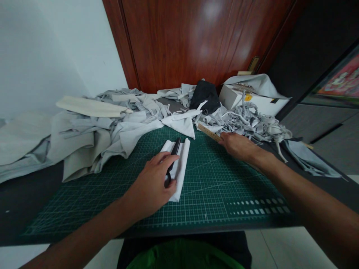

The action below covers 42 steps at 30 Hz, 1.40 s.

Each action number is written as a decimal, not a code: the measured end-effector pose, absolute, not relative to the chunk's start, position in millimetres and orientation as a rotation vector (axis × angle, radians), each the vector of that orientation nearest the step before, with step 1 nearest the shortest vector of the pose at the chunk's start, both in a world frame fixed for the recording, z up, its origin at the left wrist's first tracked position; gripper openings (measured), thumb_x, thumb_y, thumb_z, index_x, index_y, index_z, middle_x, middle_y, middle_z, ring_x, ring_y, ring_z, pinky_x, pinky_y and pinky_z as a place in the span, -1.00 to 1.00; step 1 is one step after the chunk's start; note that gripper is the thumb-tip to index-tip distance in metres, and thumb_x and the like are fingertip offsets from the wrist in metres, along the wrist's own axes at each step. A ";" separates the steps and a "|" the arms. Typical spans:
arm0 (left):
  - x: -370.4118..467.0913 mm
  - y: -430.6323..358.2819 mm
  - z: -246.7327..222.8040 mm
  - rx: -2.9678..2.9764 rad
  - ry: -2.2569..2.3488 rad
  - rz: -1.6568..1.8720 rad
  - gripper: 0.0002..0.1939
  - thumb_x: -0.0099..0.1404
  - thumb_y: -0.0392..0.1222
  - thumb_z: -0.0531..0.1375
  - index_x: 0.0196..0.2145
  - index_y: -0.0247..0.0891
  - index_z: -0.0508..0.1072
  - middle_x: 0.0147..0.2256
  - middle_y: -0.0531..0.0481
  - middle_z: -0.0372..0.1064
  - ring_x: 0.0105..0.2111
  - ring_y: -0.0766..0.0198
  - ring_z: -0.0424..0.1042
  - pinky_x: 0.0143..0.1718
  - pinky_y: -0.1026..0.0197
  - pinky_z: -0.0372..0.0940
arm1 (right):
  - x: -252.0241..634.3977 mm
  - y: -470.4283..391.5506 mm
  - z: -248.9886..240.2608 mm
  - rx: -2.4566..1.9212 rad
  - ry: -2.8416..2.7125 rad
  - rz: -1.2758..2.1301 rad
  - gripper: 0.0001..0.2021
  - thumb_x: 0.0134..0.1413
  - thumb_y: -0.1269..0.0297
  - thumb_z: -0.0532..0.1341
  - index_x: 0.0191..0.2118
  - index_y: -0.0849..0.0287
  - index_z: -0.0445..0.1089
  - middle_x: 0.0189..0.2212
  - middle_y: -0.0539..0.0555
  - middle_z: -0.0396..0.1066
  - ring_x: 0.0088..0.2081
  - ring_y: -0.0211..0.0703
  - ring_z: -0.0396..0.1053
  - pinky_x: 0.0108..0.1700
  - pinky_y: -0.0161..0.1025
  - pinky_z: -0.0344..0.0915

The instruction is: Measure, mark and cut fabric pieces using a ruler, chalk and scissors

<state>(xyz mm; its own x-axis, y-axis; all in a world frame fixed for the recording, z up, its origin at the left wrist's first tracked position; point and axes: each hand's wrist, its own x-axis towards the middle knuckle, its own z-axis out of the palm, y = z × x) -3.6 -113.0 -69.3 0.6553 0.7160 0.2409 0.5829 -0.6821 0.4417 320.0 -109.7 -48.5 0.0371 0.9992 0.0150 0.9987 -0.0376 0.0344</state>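
A folded white cloth (183, 160) lies on the green cutting mat (207, 186), slightly left of its middle. On top of the cloth is a pair of black scissors (176, 147), blades pointing away from me. My left hand (157, 183) is closed round the scissors' handles, its fingers and thumb resting over the cloth. Farther right, my right hand (235, 145) grips a wooden ruler (209, 132) near the mat's back edge. Part of the ruler is hidden under that hand and forearm.
Grey and white fabric pieces (131, 129) are heaped at the left and back. Tangled grey strips (246, 119) lie behind my right hand. A white box (262, 102) and a black cloth bundle (205, 96) stand at the back, before a brown wooden door (179, 45).
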 end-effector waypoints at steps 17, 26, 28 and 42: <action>-4.0 -112.6 -72.9 2.569 1.047 0.607 -0.40 0.21 -0.35 0.18 0.23 -0.24 0.35 0.23 -0.23 0.34 0.21 -0.07 0.38 0.29 -0.18 0.26 | 250.1 -81.6 -37.0 1.707 2.780 -0.443 -0.73 0.09 0.50 0.22 -0.07 0.19 0.47 -0.37 0.02 0.49 -0.37 -0.17 0.38 -0.30 -0.29 0.20; -16.7 -84.3 -59.5 2.613 0.756 0.398 -0.39 0.32 -0.43 0.09 0.31 -0.19 0.30 0.28 -0.14 0.37 0.27 0.06 0.36 0.32 -0.08 0.20 | 248.2 -98.8 -26.9 1.768 2.650 -0.439 -0.88 0.03 0.44 0.27 -0.47 0.16 0.38 -0.54 0.01 0.37 -0.49 -0.20 0.28 -0.42 -0.25 0.11; -15.6 -69.6 -58.4 2.670 0.651 0.343 -0.43 0.33 -0.47 0.06 0.24 -0.14 0.39 0.24 -0.07 0.43 0.22 0.07 0.40 0.30 -0.09 0.17 | 242.8 -121.8 -24.3 1.860 2.572 -0.507 -0.85 0.02 0.43 0.28 -0.50 0.15 0.34 -0.58 -0.01 0.34 -0.55 -0.24 0.25 -0.50 -0.26 0.07; 10.1 -70.9 -66.2 2.867 0.388 0.461 -0.52 0.14 -0.50 0.12 -0.04 -0.15 0.56 0.18 -0.11 0.36 0.18 -0.03 0.32 0.18 -0.12 0.08 | 254.7 -117.3 -21.8 2.533 2.322 -0.548 -0.52 0.19 -0.13 0.34 -0.53 0.16 0.34 -0.66 -0.09 0.18 -0.57 -0.29 0.12 -0.54 -0.26 -0.03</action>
<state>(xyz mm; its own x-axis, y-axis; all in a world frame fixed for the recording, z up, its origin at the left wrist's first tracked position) 10.1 -70.9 -66.2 0.9163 0.2894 0.2769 0.2233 -0.9430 0.2469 254.7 -117.3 -21.8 0.0863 0.9963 -0.0013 0.8917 -0.0778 -0.4458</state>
